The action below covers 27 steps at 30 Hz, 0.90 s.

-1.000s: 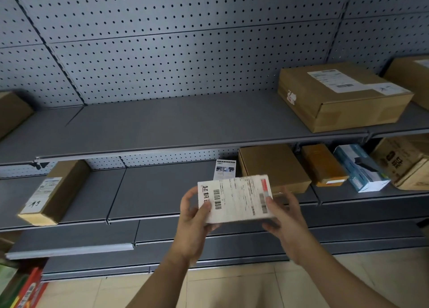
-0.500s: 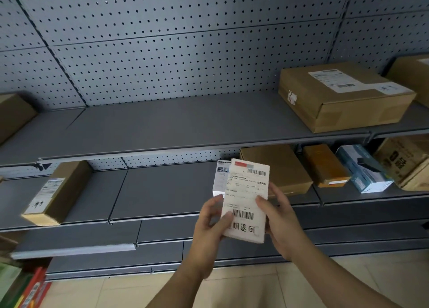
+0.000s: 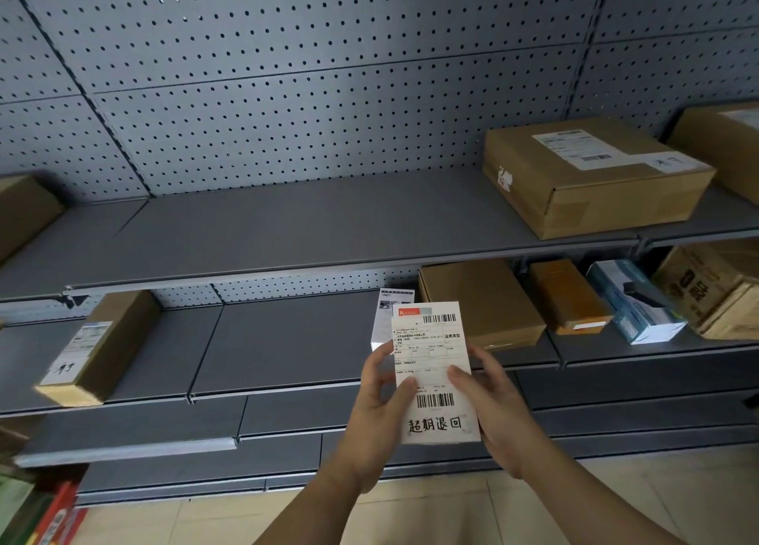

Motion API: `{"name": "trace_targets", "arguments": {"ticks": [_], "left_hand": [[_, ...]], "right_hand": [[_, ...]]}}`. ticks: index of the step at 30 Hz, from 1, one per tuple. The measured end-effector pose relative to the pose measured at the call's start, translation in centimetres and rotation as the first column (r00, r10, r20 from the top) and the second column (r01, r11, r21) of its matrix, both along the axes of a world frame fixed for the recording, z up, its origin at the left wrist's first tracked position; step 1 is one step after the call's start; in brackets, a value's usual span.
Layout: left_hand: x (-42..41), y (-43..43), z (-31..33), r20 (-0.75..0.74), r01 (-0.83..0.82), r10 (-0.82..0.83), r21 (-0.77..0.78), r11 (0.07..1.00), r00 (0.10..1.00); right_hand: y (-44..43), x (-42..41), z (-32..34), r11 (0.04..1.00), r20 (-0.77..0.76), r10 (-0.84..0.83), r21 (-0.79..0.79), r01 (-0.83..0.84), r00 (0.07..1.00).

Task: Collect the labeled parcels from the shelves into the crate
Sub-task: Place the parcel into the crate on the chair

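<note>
Grey pegboard wall (image 3: pixel 287 92) behind grey steel shelving, beige tiled floor (image 3: pixel 451 516) below. Held in mid-air in front of the middle shelf (image 3: pixel 287 339): white parcel (image 3: pixel 431 351), flat and rectangular, standing on end with its printed label toward the camera; red band at the top corner, one barcode near the top, a second lower down, handwritten black characters along the bottom. Gripped from both sides: left hand (image 3: pixel 378 417) with thumb laid on the label's left edge and fingers curled behind; right hand (image 3: pixel 497 405) with thumb pressed on the label face and fingers wrapped behind. Upper shelf (image 3: pixel 308 232): large labelled carton (image 3: pixel 595 191) at right, plain cartons cut off at the left edge (image 3: pixel 24 211) and right edge (image 3: pixel 723 141). Middle shelf, left to right: long labelled box (image 3: pixel 102 347) jutting over the front lip, small white box (image 3: pixel 386 314) partly hidden behind the parcel, brown box (image 3: pixel 480 302), orange box (image 3: pixel 566 294), blue-and-white box (image 3: pixel 632 302), printed carton (image 3: pixel 710 289). Against one second earlier: parcel turned from lying sideways to standing on end. Against half a second earlier: squared up from a slight lean and held slightly lower; grip by both hands kept; shelf contents unmoved.
</note>
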<state>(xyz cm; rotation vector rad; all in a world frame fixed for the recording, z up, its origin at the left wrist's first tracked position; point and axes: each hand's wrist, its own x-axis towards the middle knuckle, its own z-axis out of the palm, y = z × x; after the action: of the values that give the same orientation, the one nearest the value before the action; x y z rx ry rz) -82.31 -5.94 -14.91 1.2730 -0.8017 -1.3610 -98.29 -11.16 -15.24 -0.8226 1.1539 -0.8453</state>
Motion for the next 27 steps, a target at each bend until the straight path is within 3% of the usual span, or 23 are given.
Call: {"name": "trace_targets", "arguments": {"ticks": [9, 12, 14, 18, 23, 27], "left_hand": [[0.3, -0.7, 0.4, 0.088, 0.030, -0.032, 0.015, 0.999, 0.996], [1.7, -1.4, 0.1, 0.267, 0.047, -0.053, 0.030, 0.998, 0.962], [2.7, -1.8, 0.0, 0.429, 0.040, -0.059, 0.053, 0.998, 0.902], [4.4, -2.2, 0.8, 0.730, 0.042, -0.103, 0.102, 0.994, 0.675], [6.5, -1.3, 1.8, 0.857, -0.046, -0.074, 0.113, 0.993, 0.509], [8.6, 1.0, 3.0, 0.895, -0.123, -0.055, 0.121, 0.985, 0.443]], "right_hand": [[0.2, -0.9, 1.4, 0.998, 0.046, -0.025, -0.054, 0.028, 0.999], [0.2, -1.8, 2.0, 0.997, 0.062, -0.017, -0.077, 0.022, 0.998], [0.2, -2.5, 2.3, 0.996, 0.070, -0.001, -0.093, 0.007, 0.998], [-0.1, -3.1, 3.7, 0.991, 0.112, 0.059, -0.127, -0.045, 0.992], [-0.8, -2.5, 5.6, 0.983, 0.216, 0.141, -0.143, -0.112, 0.966], [-1.2, -0.4, 6.8, 0.968, 0.259, 0.224, -0.169, -0.184, 0.940]]}}
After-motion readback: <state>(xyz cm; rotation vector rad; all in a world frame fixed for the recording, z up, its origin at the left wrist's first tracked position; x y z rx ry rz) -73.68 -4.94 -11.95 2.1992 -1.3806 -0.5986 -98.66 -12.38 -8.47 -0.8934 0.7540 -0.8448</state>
